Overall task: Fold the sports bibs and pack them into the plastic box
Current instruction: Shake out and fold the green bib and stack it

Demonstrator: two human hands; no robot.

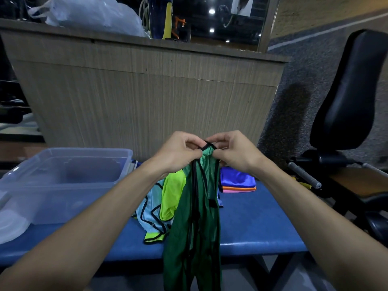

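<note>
A dark green mesh bib [199, 223] with black trim hangs lengthwise in front of me, down past the bench's front edge. My left hand [178, 151] and my right hand [233, 150] both pinch its top edge, close together, above the blue bench [262, 223]. Behind the green bib lies a loose heap with a neon yellow bib [171, 198] and a light blue bib [148, 208]. A folded stack [237, 181] of blue, orange and pink bibs sits at the back right of the bench. The clear plastic box [63, 179] stands open on the bench's left part.
The box's clear lid [10, 225] lies at the far left edge. A wood-panelled counter [147, 91] rises right behind the bench. A black padded gym seat [348, 95] and its metal frame stand to the right.
</note>
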